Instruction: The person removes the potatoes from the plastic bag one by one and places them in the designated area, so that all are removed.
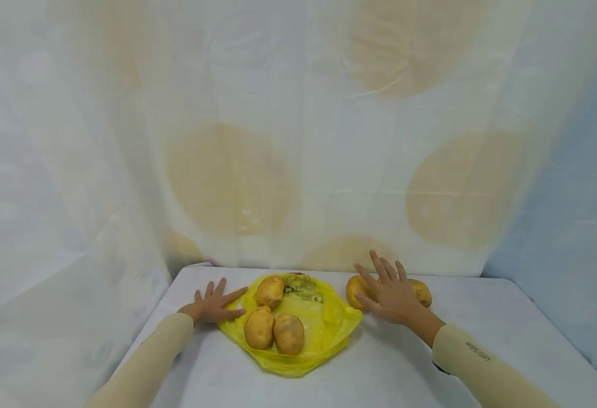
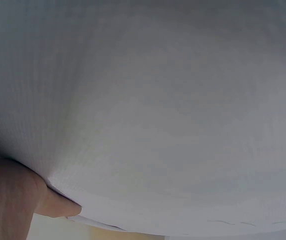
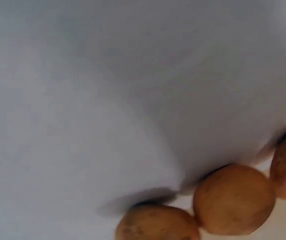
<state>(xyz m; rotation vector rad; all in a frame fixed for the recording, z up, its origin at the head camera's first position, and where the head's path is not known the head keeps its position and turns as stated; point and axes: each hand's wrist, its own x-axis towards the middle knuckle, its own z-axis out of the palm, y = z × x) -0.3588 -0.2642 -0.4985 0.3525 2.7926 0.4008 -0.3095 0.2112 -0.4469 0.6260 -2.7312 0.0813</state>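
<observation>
The head camera looks forward, down; wrist cameras face the tabletop closely; right and head views share potatoes.

I count six potatoes total: three on the yellow plastic bag, and three more off to the right, which all show up in the right wrist view btw. Just the one bag. Hands come to two, one left hand and one right hand, plus two beige sleeves. One table. At least five tan circles on the backdrop.
</observation>
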